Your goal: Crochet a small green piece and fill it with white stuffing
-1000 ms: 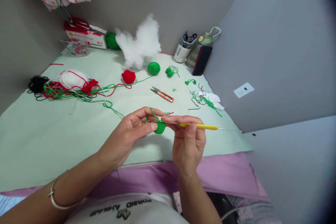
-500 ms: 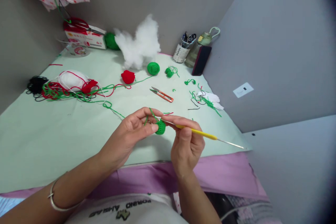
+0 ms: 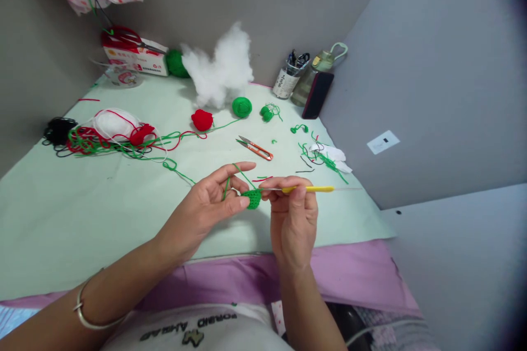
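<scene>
Between the thumb and fingers of my left hand [image 3: 218, 197] is a small green crochet piece [image 3: 254, 199]. Green yarn [image 3: 244, 175] runs over the raised left index finger down to the piece. My right hand [image 3: 294, 214] is closed round the yellow grip of a crochet hook [image 3: 315, 189], which lies nearly level. The hook's thin shaft reaches the top right edge of the piece; its tip is too small to make out. Beyond the hands, orange thread snips [image 3: 256, 149] lie on the table beside a few short yarn bits.
A tangle of green and red yarn with a white ball [image 3: 116, 123] lies left. Red [image 3: 202, 119] and green [image 3: 242, 107] balls sit by white stuffing [image 3: 222, 68]. Farther right stand a pen cup [image 3: 285, 82], a bottle and a phone [image 3: 318, 96]. Yarn scraps [image 3: 325, 159] lie right.
The hook has swung from a downward slant to nearly level, and my right hand has turned with it. My left index finger has lifted and straightened, with the yarn stretched from it.
</scene>
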Demonstrator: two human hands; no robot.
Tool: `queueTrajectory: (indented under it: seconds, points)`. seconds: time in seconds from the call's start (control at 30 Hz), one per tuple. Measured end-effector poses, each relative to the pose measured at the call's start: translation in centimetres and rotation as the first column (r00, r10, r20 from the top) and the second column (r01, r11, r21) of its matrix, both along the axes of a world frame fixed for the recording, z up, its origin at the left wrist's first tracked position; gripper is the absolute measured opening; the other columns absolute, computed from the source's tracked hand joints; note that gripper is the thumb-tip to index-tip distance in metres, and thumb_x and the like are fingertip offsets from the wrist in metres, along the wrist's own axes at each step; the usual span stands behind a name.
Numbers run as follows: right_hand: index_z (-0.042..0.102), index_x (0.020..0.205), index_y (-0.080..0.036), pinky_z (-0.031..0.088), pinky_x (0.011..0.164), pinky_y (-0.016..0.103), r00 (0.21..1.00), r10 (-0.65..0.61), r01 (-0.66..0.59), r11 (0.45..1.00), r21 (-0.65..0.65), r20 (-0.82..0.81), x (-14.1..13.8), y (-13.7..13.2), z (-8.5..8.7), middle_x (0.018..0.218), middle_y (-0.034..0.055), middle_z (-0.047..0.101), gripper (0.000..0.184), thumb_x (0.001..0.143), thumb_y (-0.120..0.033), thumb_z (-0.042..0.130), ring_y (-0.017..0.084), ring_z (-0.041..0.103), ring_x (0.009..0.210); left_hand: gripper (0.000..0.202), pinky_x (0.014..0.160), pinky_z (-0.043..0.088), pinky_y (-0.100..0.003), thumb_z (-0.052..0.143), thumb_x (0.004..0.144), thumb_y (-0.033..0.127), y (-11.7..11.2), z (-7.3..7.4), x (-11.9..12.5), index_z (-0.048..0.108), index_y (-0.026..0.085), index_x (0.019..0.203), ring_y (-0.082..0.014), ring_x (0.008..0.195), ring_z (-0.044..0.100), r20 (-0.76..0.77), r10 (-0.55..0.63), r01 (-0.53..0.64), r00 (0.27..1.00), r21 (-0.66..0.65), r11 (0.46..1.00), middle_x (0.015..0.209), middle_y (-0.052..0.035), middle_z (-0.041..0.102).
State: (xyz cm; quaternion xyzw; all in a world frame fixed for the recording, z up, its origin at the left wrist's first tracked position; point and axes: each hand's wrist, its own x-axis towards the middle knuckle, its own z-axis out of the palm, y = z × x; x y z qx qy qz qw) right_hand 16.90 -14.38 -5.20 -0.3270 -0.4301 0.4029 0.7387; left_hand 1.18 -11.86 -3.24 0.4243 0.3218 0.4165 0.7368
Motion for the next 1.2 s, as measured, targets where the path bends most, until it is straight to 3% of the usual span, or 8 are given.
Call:
queueTrajectory:
  seconds: [0.23,0.4,0.53,0.63,0.8,0.97,1.1,1.2]
  points:
    - [0.073,0.097,-0.025,0.057,0.074,0.033,0.963,-0.095,0.085,0.995,0.051,0.252,0.7,-0.3,0.3,0.091,0.0030,0.078,0.025,0.106,-0.033,0.051,0.017,0.072,0.083,0.042,0.078,0.046,-0.025,0.083,0.085,0.029,0.0,0.1,-0.1,0.073,0.030,0.126,-0.0137,0.084,0.056,-0.044,0.000,0.002,0.999,0.039,0.999,0.090,0.0012,0.061]
    - [0.073,0.106,-0.029,0.060,0.080,0.044,0.878,-0.258,0.173,0.957,0.234,0.404,0.5,-0.7,0.0,0.096,0.0049,0.079,0.021,0.105,-0.030,0.052,0.022,0.074,0.092,0.044,0.081,0.046,-0.028,0.083,0.084,0.030,0.1,0.1,-0.2,0.072,0.028,0.127,-0.0160,0.086,0.058,-0.060,0.007,-0.003,0.998,0.054,0.999,0.090,-0.0001,0.062]
    - [0.073,0.105,-0.029,0.060,0.082,0.046,0.918,-0.162,0.085,0.972,0.219,0.361,0.8,-0.7,-0.2,0.094,0.0043,0.080,0.021,0.106,-0.033,0.052,0.023,0.075,0.090,0.045,0.078,0.045,-0.027,0.082,0.085,0.031,0.2,0.1,-0.3,0.071,0.029,0.129,-0.0147,0.081,0.056,-0.078,-0.012,0.017,0.997,0.069,0.997,0.089,0.0005,0.063]
    - [0.073,0.100,-0.028,0.060,0.083,0.046,0.906,-0.119,0.040,0.979,0.198,0.406,1.2,-0.6,0.1,0.091,0.0037,0.080,0.022,0.105,-0.033,0.053,0.022,0.075,0.087,0.043,0.075,0.043,-0.027,0.081,0.085,0.031,0.2,0.2,-0.4,0.071,0.028,0.127,-0.0136,0.076,0.053,-0.136,0.016,-0.003,0.991,0.096,0.995,0.089,0.0011,0.061]
    - [0.073,0.111,-0.028,0.061,0.079,0.042,0.770,-0.181,0.012,0.963,0.271,0.611,1.8,-0.9,0.9,0.099,0.0052,0.080,0.022,0.104,-0.023,0.052,0.022,0.075,0.091,0.040,0.075,0.045,-0.025,0.077,0.084,0.024,-0.2,0.9,-0.1,0.072,0.028,0.124,-0.0120,0.072,0.049,-0.301,0.143,-0.087,0.943,0.194,0.977,0.087,0.0024,0.058]
    - [0.069,0.126,-0.024,0.062,0.076,0.040,0.597,-0.317,-0.037,0.907,0.419,0.737,1.7,-1.2,0.5,0.108,0.0113,0.078,0.030,0.100,-0.016,0.056,0.023,0.074,0.097,0.040,0.067,0.045,-0.024,0.076,0.080,0.022,-0.5,1.6,0.3,0.075,0.026,0.119,-0.0113,0.063,0.043,-0.390,0.264,-0.152,0.882,0.295,0.943,0.080,0.0029,0.058]
    - [0.066,0.134,-0.034,0.064,0.078,0.039,0.496,-0.394,0.026,0.897,0.441,0.773,1.4,-1.3,-0.2,0.114,0.0078,0.078,0.043,0.097,-0.012,0.060,0.022,0.075,0.097,0.044,0.068,0.045,-0.025,0.078,0.079,0.023,-0.6,1.4,0.3,0.074,0.028,0.122,-0.0129,0.067,0.047,-0.346,0.249,-0.172,0.905,0.239,0.956,0.082,0.0022,0.062]
    - [0.068,0.134,-0.036,0.065,0.081,0.036,0.347,-0.515,0.082,0.849,0.522,0.784,1.2,-1.4,-0.8,0.111,0.0055,0.077,0.052,0.091,-0.008,0.069,0.022,0.075,0.099,0.048,0.074,0.045,-0.025,0.081,0.082,0.028,-0.5,0.8,0.2,0.071,0.027,0.129,-0.0140,0.075,0.053,-0.165,0.118,-0.106,0.979,0.080,0.991,0.084,0.0014,0.063]
